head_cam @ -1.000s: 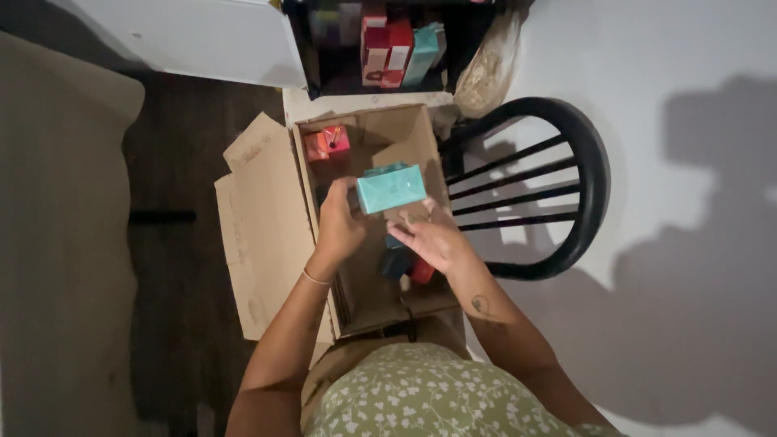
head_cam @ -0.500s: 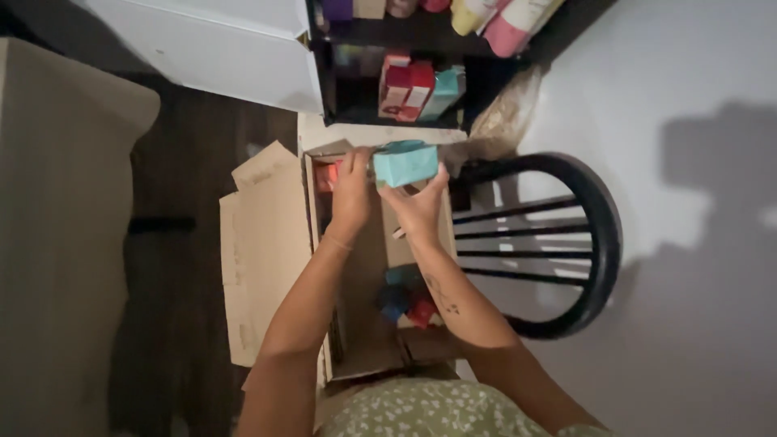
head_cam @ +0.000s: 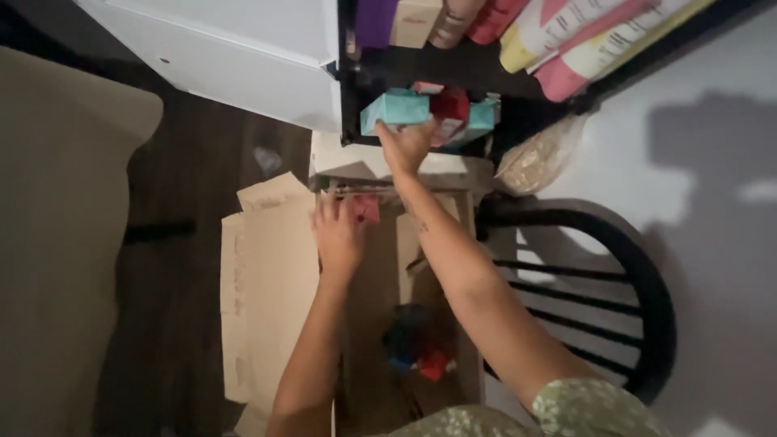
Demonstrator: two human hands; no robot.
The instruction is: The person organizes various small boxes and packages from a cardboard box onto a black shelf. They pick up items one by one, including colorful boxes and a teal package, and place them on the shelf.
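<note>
Chair [head_cam: 639, 324] crowds our carton [head_cam: 267, 307]; right hand [head_cam: 407, 146] grips one teal box [head_cam: 394, 108] at the shelf [head_cam: 348, 73], left hand [head_cam: 338, 236] fingers one red box [head_cam: 366, 209].

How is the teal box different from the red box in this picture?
The teal box is up at the dark shelf, while the red box is low, at the top of the open cardboard box. The right hand holds the teal box; the left hand is on the red box. The teal box looks larger than the red box. Both are small cartons, each with one hand on it.
</note>
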